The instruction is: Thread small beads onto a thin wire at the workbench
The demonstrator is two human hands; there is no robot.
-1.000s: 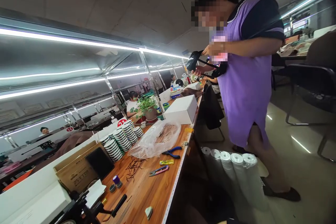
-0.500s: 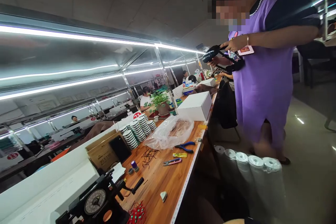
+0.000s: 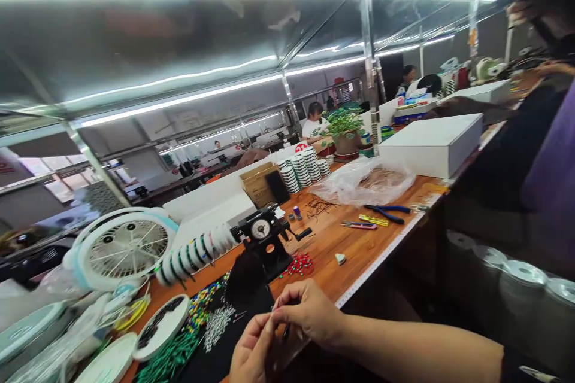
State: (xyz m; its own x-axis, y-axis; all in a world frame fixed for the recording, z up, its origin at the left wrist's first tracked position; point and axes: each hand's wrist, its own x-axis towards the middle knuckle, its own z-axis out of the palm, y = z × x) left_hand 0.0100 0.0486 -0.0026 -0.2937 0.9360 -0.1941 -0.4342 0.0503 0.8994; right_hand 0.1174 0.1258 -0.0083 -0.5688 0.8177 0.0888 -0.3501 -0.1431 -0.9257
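My right hand (image 3: pixel 309 311) and my left hand (image 3: pixel 252 348) meet low in the middle, over the table's front edge. Both have thumb and forefinger closed in a pinch on something too small to name. A small dark piece shows just below the touching fingertips. Beyond them stands a black hand-cranked winder (image 3: pixel 265 242) with a dial, its shaft loaded with a row of white spools (image 3: pixel 197 254). A bundle of red cords (image 3: pixel 299 264) lies near its base. Left of my hands, silvery pieces (image 3: pixel 218 326), multicoloured beads (image 3: pixel 204 305) and green cords (image 3: pixel 168 356) lie around a black mat.
A white dish (image 3: pixel 173 326) of dark pieces and a fan (image 3: pixel 128 245) stand left. Rightward lie snips (image 3: pixel 359 225), a yellow packet (image 3: pixel 374 220), blue-handled pliers (image 3: pixel 386 210), a plastic bag (image 3: pixel 345 182) and a white box (image 3: pixel 435 143). A person in purple is at the right edge.
My view has swung left and down, bringing both hands, the fan, the spools and the beads into sight. The person in purple has shifted to the right edge.
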